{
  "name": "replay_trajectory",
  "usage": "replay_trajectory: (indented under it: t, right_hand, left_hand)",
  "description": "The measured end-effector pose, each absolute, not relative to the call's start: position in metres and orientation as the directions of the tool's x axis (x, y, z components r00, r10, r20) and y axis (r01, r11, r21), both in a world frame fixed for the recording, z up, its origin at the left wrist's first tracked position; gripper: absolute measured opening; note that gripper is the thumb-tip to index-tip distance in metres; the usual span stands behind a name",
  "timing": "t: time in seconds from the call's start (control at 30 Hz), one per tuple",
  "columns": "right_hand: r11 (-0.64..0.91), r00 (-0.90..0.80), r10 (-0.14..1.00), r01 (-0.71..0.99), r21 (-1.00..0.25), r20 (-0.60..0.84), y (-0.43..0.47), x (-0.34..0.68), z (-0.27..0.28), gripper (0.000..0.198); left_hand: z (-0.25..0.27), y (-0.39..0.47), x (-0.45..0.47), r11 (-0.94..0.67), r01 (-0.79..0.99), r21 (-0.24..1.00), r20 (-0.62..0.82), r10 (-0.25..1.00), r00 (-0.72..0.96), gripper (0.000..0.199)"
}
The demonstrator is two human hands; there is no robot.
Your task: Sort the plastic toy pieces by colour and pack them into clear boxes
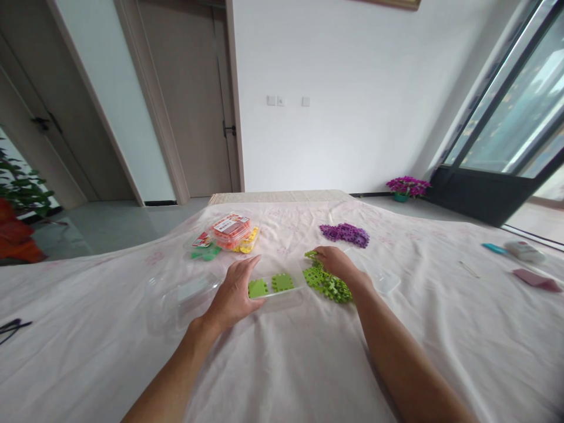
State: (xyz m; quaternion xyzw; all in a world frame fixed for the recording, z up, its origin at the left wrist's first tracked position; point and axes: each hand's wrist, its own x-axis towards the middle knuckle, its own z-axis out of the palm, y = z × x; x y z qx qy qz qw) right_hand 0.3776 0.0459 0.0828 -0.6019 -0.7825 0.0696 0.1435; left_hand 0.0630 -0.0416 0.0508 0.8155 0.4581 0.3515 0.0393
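Note:
My left hand (238,285) grips the left end of a clear plastic box (288,296), thumb at the near side and fingers at the far side. Two flat green interlocking pieces (282,282) with notched edges lie side by side in it. Just right of the box is a heap of green interlocking pieces (337,289). Over its far edge, my right hand (337,261) has its fingers closed on a green interlocking piece (311,254), partly covered by the fingers.
Empty clear containers (176,296) lie at the left, and a clear lid (386,281) at the right. Behind are stacked boxes of red pieces (231,230), with yellow and green ones, and a purple heap (345,234). A pink cloth covers the surface; small items (524,251) sit far right.

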Motion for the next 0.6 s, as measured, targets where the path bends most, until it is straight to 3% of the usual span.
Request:
replay_trajectory:
  t: [0.17, 0.3, 0.4, 0.5, 0.6]
  right_hand:
    - [0.257, -0.156, 0.966, 0.688, -0.678, 0.208, 0.042, 0.362, 0.096, 0.035]
    - [0.313, -0.286, 0.940, 0.505, -0.804, 0.187, 0.032, 0.341, 0.106, 0.031]
    - [0.443, -0.439, 0.872, 0.519, -0.731, 0.216, 0.020, 0.325, 0.113, 0.027]
    - [0.584, -0.533, 0.801, 0.595, -0.552, 0.271, 0.007, 0.311, 0.118, 0.028]
    - [0.632, -0.593, 0.769, 0.651, -0.419, 0.239, -0.002, 0.301, 0.120, 0.035]
  left_hand:
    - [0.052, -0.042, 0.063, -0.572, 0.718, 0.397, 0.529, 0.782, 0.330, 0.090]
    - [0.055, -0.044, 0.063, -0.563, 0.717, 0.411, 0.514, 0.793, 0.328, 0.088]
    - [0.055, -0.045, 0.064, -0.556, 0.717, 0.420, 0.509, 0.799, 0.321, 0.088]
    - [0.055, -0.045, 0.065, -0.553, 0.720, 0.418, 0.505, 0.801, 0.322, 0.090]
    - [0.054, -0.045, 0.064, -0.555, 0.721, 0.414, 0.504, 0.800, 0.326, 0.091]
